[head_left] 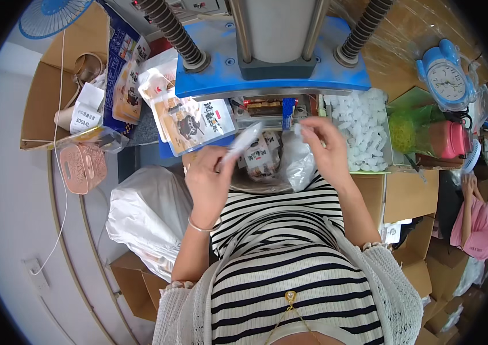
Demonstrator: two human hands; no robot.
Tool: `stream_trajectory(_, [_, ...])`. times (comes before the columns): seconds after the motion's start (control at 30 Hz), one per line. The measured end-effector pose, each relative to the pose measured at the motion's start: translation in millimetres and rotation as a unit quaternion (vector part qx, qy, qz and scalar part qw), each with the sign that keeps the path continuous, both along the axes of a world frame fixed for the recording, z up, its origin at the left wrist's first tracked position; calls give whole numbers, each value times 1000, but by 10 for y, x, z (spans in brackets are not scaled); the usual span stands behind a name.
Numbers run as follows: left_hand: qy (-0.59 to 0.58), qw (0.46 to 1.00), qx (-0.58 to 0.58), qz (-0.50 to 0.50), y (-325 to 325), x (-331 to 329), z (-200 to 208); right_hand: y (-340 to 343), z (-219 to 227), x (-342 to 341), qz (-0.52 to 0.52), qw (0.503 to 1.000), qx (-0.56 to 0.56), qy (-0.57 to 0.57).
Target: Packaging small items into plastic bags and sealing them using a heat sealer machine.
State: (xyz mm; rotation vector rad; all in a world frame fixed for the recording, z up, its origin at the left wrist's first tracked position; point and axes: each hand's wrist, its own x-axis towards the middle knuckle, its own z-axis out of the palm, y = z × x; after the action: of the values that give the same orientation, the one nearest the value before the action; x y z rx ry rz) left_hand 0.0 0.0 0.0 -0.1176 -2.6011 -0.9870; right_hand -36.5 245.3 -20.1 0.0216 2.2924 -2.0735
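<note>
My left hand [206, 175] is closed on a slim white packet-like piece [247, 140], held up at a slant; motion blurs it, so its kind is unclear. Opposite it, my right hand [329, 150] pinches a small whitish translucent piece [297, 130] between thumb and fingertips. The two pieces are apart. Between my hands, close to my lap, several small printed pouches [260, 160] lie in a clear plastic bag [298, 164]. To the right stands a shallow box [390, 150] full of small white translucent plastic pieces [360, 129].
A blue press plate [267, 83] with springs and rods overhangs the work spot. Large printed pouches [195, 123] lie left, above a white sack [146, 213]. Rightward are a blue alarm clock [446, 77] and a pink-lidded jar [451, 140]. A person in pink [477, 227] sits far right.
</note>
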Motion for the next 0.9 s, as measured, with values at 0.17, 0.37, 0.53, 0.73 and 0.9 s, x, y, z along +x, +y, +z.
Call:
stream_trajectory(0.17, [-154, 964, 212, -53, 268, -49, -276, -184, 350, -197, 116, 933, 239, 243])
stream_trajectory(0.37, [-247, 905, 337, -83, 478, -70, -621, -193, -23, -234, 103, 964, 195, 149])
stream_trajectory(0.53, [-265, 860, 425, -95, 426, -217, -738, -32, -151, -192, 13, 986, 155, 55])
stream_trajectory(0.73, [-213, 878, 426, -32, 460, -613, -894, 519, -142, -195, -107, 919, 353, 142])
stream_trajectory(0.9, [-257, 965, 38, -26, 274, -643, -681, 587, -301, -213, -61, 800, 585, 120])
